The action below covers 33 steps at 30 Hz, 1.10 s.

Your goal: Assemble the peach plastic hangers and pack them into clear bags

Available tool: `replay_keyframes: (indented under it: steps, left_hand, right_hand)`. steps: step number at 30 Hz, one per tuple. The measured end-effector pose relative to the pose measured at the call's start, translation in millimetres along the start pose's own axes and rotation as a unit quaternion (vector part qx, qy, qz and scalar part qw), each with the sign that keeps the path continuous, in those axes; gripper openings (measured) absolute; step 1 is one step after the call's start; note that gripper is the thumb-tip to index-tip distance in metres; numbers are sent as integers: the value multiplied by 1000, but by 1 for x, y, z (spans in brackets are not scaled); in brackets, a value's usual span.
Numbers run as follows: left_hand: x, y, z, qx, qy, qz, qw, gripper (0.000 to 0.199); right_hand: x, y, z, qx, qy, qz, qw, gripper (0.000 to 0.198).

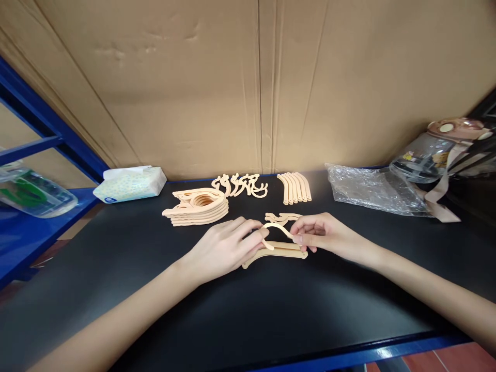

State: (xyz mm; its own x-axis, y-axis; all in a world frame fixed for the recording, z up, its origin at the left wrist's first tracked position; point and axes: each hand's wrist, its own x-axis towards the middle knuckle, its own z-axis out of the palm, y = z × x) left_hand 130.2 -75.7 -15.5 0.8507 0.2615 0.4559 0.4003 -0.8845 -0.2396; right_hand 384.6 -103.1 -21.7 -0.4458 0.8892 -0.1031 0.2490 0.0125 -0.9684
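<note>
Between my two hands is a curved, cream-coloured hanger hook [278, 226]. My left hand [228, 247] pinches it near the curved end, and my right hand [323, 233] grips its other end between thumb and fingers. Just beneath them, a pair of beige hanger arms [281, 252] lies on the black table, partly covered by my left fingers. Behind my hands lie a few small notched beige pieces [281, 217], partly hidden by my right hand.
Left of centre sits a stack of folded hangers [197, 209]. Loose hooks [240, 185] and a row of hanger arms [295, 188] lie at the back. A tissue pack [130, 185], clear plastic bag [372, 190] and strapped bottle [422, 155] stand near the cardboard wall [186, 93].
</note>
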Motion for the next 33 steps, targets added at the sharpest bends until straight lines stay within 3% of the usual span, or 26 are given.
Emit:
replay_keyframes:
  steps: [3, 8, 13, 21, 27, 33]
  left_hand:
    - [1, 0, 0, -40, 6, -28, 999, 20]
    - [3, 4, 1, -122, 5, -85, 989, 19]
    - [5, 12, 1, -269, -10, -173, 947, 29]
    - [4, 17, 11, -402, 9, -205, 892, 48]
    - [10, 23, 14, -514, 27, -278, 811, 43]
    - [10, 25, 13, -521, 28, -287, 803, 42]
  right_hand:
    - [1, 2, 3, 16, -19, 7, 1000, 23]
    - [3, 8, 4, 52, 9, -3, 999, 22]
    - [4, 7, 6, 28, 11, -5, 1000, 23]
    - [1, -2, 10, 10, -4, -16, 1000, 28]
    - [0, -3, 11, 17, -9, -5, 1000, 30]
    - [1, -3, 12, 41, -28, 8, 999, 30]
